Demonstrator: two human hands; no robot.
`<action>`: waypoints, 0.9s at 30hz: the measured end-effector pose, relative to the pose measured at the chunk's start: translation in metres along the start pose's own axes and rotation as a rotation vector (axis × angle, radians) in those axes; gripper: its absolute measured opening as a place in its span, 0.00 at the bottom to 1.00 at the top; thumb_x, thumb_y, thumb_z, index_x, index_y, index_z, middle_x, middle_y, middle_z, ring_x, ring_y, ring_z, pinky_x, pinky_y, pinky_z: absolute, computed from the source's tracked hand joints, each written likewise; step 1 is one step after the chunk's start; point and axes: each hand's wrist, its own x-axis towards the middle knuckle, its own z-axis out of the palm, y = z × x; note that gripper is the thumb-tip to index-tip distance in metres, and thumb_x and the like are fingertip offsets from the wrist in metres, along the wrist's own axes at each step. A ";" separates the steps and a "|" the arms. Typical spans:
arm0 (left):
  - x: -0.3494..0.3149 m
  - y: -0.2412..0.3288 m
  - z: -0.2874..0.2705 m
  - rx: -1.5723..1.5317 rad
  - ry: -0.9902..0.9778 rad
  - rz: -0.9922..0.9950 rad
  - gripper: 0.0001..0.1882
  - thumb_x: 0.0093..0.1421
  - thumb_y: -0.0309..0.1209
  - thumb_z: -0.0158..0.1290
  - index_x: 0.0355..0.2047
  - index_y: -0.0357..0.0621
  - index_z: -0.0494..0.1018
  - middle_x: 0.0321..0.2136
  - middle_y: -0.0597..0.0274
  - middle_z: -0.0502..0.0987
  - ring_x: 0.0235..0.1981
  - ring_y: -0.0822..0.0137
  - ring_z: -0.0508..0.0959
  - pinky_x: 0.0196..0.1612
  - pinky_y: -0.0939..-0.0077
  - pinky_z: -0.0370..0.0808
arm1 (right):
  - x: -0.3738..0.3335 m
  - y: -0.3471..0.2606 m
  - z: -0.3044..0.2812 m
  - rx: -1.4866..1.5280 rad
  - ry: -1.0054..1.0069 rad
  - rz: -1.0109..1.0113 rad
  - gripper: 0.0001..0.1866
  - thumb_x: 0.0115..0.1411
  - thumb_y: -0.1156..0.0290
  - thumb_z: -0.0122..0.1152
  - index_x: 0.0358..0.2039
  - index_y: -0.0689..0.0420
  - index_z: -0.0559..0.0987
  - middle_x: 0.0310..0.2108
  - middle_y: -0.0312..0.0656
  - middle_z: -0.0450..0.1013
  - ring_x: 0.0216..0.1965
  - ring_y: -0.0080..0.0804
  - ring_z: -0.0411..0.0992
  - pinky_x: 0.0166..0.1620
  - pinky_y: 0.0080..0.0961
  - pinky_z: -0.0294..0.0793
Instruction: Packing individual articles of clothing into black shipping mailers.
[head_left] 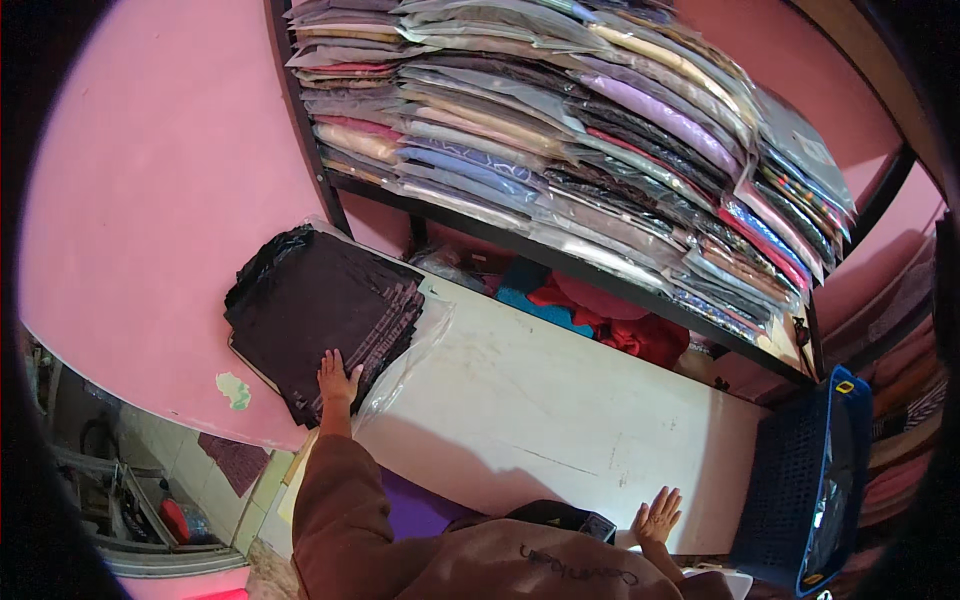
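My left hand [338, 380] lies flat on the near edge of a stack of dark folded cloth pieces [315, 305], its fingers stretched out and holding nothing. The stack sits at the left end of a white table [520, 390], with lighter patterned bands along its right side. Clear plastic [415, 350] sticks out from beside and under it. On the near right of the table, my right hand [657, 516] is open, fingers spread, apart from any object.
Behind the table, a dark-framed shelf [500, 225] bears piles of plastic-wrapped folded garments [560, 130]. Red cloth [640, 335] and blue cloth [540, 300] lie beneath it. A blue basket [790, 480] stands at the right end. Pink wall [150, 200] borders the left.
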 end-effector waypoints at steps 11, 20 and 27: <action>0.021 -0.008 -0.012 0.144 0.016 0.169 0.23 0.60 0.47 0.39 0.54 0.58 0.61 0.50 0.42 0.65 0.45 0.47 0.71 0.43 0.60 0.71 | 0.006 -0.002 -0.001 -0.010 -0.026 0.005 0.40 0.58 0.41 0.26 0.62 0.59 0.44 0.63 0.56 0.34 0.64 0.55 0.32 0.59 0.57 0.34; 0.021 0.017 -0.064 0.087 0.417 0.394 0.10 0.49 0.37 0.55 0.25 0.45 0.78 0.30 0.62 0.76 0.31 0.55 0.75 0.33 0.66 0.72 | 0.005 0.006 0.005 0.011 -0.008 -0.005 0.38 0.57 0.45 0.33 0.61 0.58 0.45 0.62 0.58 0.37 0.63 0.58 0.33 0.58 0.59 0.37; -0.025 0.095 -0.080 -0.164 0.217 0.384 0.09 0.45 0.37 0.57 0.20 0.45 0.78 0.22 0.53 0.75 0.25 0.53 0.76 0.29 0.62 0.72 | 0.009 0.002 0.017 0.112 0.043 0.094 0.38 0.56 0.46 0.38 0.61 0.55 0.48 0.63 0.54 0.37 0.64 0.55 0.33 0.59 0.58 0.35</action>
